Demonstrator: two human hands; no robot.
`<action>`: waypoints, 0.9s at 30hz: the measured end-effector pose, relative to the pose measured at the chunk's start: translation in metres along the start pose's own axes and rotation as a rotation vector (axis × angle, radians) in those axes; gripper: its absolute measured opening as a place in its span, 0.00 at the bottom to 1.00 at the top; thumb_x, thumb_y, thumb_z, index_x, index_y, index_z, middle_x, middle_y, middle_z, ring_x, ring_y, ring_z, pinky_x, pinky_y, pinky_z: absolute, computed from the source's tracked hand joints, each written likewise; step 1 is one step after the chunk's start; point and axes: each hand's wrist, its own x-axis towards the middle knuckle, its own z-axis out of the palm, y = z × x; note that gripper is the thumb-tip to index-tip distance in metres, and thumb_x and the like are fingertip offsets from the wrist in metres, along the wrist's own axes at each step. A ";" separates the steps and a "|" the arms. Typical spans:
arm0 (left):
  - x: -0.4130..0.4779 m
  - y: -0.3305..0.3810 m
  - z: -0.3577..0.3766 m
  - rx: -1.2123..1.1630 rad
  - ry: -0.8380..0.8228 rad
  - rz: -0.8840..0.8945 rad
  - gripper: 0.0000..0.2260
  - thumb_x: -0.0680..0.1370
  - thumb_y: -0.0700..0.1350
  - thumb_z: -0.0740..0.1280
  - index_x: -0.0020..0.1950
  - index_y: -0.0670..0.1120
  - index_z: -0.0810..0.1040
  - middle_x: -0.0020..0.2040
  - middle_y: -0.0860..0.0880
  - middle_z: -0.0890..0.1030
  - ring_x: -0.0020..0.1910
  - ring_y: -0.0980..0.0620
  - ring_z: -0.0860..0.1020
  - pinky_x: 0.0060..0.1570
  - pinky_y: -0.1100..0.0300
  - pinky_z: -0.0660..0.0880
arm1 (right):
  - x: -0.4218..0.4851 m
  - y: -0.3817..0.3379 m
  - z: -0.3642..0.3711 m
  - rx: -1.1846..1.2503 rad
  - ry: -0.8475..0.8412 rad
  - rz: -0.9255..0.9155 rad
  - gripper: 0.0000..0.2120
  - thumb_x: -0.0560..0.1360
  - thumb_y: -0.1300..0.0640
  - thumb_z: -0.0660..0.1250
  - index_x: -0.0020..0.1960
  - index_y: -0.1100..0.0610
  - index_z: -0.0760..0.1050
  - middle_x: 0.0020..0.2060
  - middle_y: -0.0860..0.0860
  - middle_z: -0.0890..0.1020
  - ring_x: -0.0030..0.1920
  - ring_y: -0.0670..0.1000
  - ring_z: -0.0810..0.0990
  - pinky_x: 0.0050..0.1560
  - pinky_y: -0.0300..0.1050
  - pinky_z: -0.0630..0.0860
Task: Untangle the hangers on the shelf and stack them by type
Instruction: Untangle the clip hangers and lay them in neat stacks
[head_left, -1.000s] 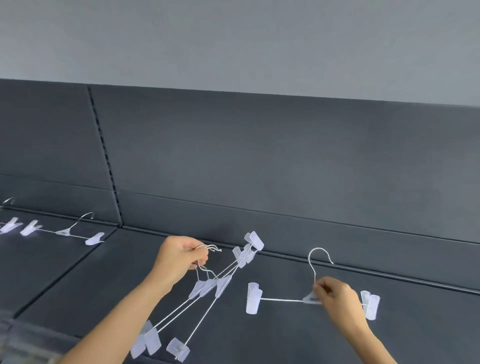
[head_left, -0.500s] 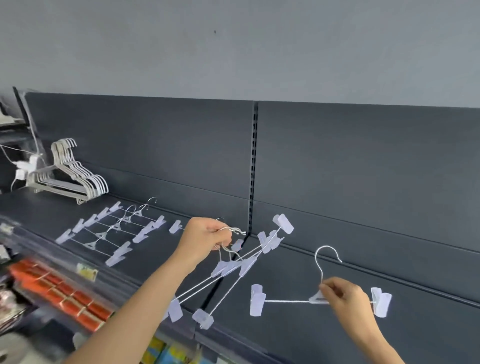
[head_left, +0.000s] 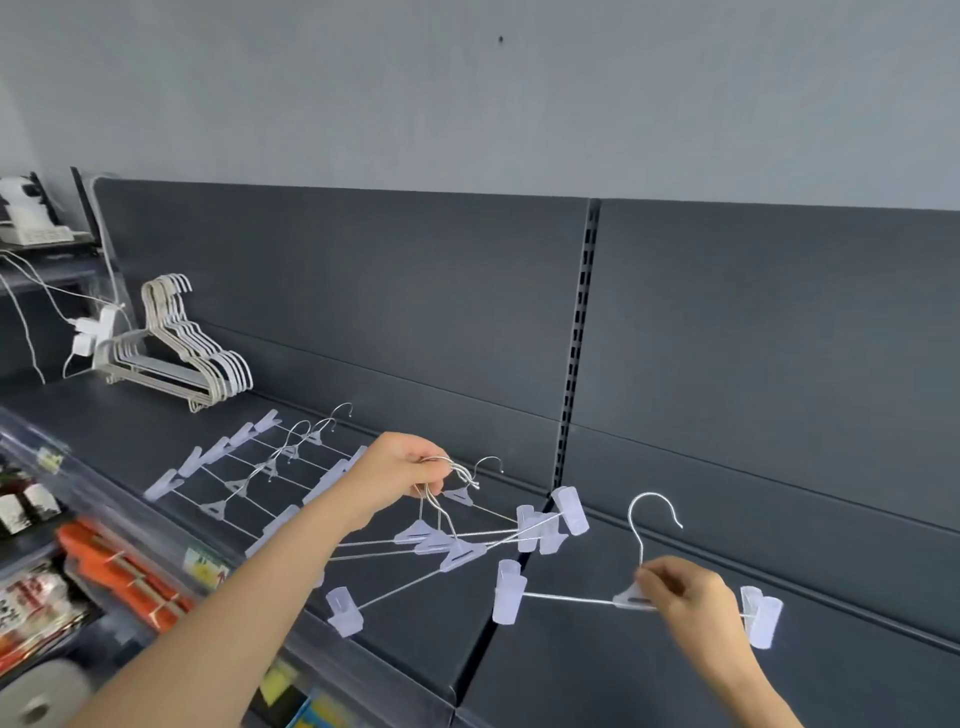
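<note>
Over the last second the left hand (head_left: 400, 480), its grip clenched on the hooks of the bundle of clip hangers (head_left: 457, 551), has neared the laid-out row (head_left: 249, 478) at nine o'clock on the shelf (head_left: 597, 675). The right hand (head_left: 691, 597) pinches a single clip hanger (head_left: 566, 598) at four o'clock, apparently freed for stacking.

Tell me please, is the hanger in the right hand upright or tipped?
Upright: the right hand pinches the clip hanger at its centre, hook up, bar roughly level.

View swung toward 9 o'clock. left hand (head_left: 400, 475) and clip-hanger bunch (head_left: 457, 551) crossed the shelf upright (head_left: 579, 364); bunch bars flatter. right hand (head_left: 685, 597) with single clip hanger (head_left: 571, 599) followed. Laid clip-hanger row (head_left: 249, 478) and plain-hanger stack (head_left: 182, 358) now in frame.
</note>
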 end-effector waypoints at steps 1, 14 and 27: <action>0.005 -0.002 -0.001 -0.005 -0.021 -0.010 0.08 0.76 0.37 0.65 0.39 0.44 0.79 0.30 0.49 0.77 0.31 0.57 0.75 0.38 0.66 0.76 | 0.003 0.000 0.002 0.004 -0.006 0.007 0.10 0.73 0.63 0.65 0.33 0.57 0.78 0.29 0.46 0.82 0.28 0.48 0.71 0.32 0.40 0.69; 0.101 -0.056 0.003 -0.049 -0.515 -0.180 0.10 0.78 0.35 0.61 0.38 0.42 0.75 0.31 0.48 0.73 0.30 0.55 0.72 0.34 0.65 0.72 | 0.004 0.012 0.025 -0.051 0.089 0.233 0.11 0.71 0.66 0.66 0.31 0.59 0.79 0.22 0.44 0.80 0.26 0.41 0.75 0.29 0.35 0.71; 0.144 -0.121 0.030 0.284 -0.517 -0.100 0.03 0.77 0.44 0.63 0.45 0.46 0.74 0.40 0.48 0.75 0.37 0.52 0.74 0.38 0.61 0.69 | -0.021 0.013 0.081 -0.425 0.345 0.685 0.12 0.71 0.61 0.60 0.31 0.58 0.77 0.27 0.47 0.78 0.33 0.54 0.73 0.31 0.41 0.66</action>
